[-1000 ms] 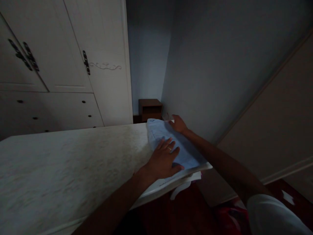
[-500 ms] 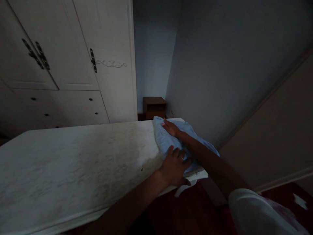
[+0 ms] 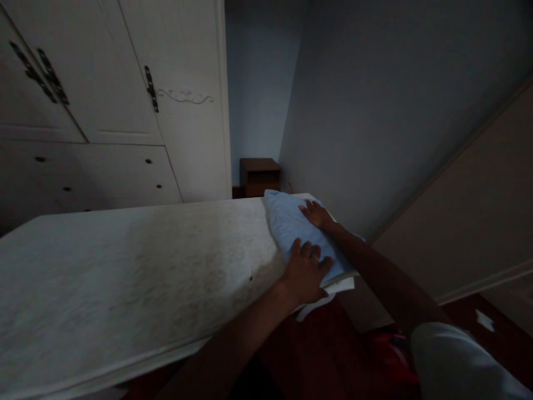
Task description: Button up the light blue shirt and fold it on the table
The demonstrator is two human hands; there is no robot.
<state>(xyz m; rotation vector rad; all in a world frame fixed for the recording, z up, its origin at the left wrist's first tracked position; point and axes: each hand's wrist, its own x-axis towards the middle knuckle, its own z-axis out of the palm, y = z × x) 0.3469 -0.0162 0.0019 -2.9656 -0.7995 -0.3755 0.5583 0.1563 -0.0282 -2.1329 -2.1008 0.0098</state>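
Observation:
A light blue pillow (image 3: 287,219) lies at the right end of a bare, stained white mattress (image 3: 166,266). My left hand (image 3: 306,272) rests on the pillow's near part with its fingers spread, a ring on one of them. Its thumb reaches down by the mattress's near edge, where a white strip of cloth (image 3: 318,305) hangs. Farther back, my right hand (image 3: 317,215) lies on the pillow's far right side, fingers stretched out and palm down. The pillow's right side is partly hidden by my right forearm.
Beyond the mattress stands a white wardrobe (image 3: 191,150) with dark handles and drawer knobs. A small brown nightstand (image 3: 260,165) sits in the far corner. The grey wall (image 3: 366,111) runs along the right. A white scrap (image 3: 484,320) lies on the dark red floor.
Both hands have moved to the right over the pillow, my right hand toward its far right side. More of the pillow's top now shows, smoother and fuller. The view has shifted slightly.

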